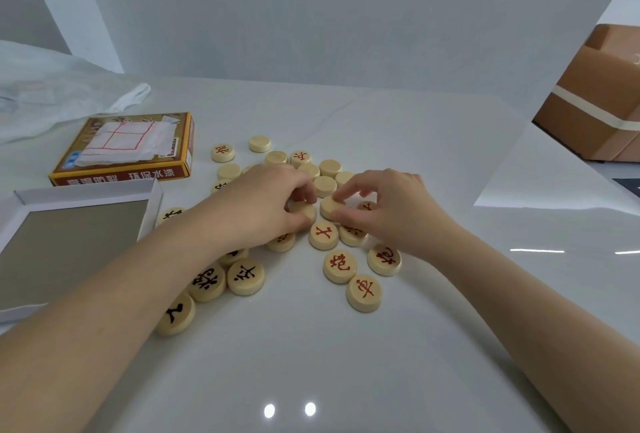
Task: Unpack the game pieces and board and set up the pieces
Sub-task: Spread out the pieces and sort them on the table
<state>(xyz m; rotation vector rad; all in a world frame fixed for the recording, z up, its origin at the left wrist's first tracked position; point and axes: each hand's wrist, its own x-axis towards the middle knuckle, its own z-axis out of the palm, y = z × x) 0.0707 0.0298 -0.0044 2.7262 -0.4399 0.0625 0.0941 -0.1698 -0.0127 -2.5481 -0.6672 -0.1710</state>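
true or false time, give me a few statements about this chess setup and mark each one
1. The left hand and the right hand each hold a piece. True: the left grips one piece, and the right's fingers pinch a second piece.
2. The board is spread out under the pieces. False: the folded board lies on the game box, left of the pile.
3. Every piece lies character side up. False: several at the far side show plain faces, such as the blank piece.
4. A cardboard box stands at the far right. True.
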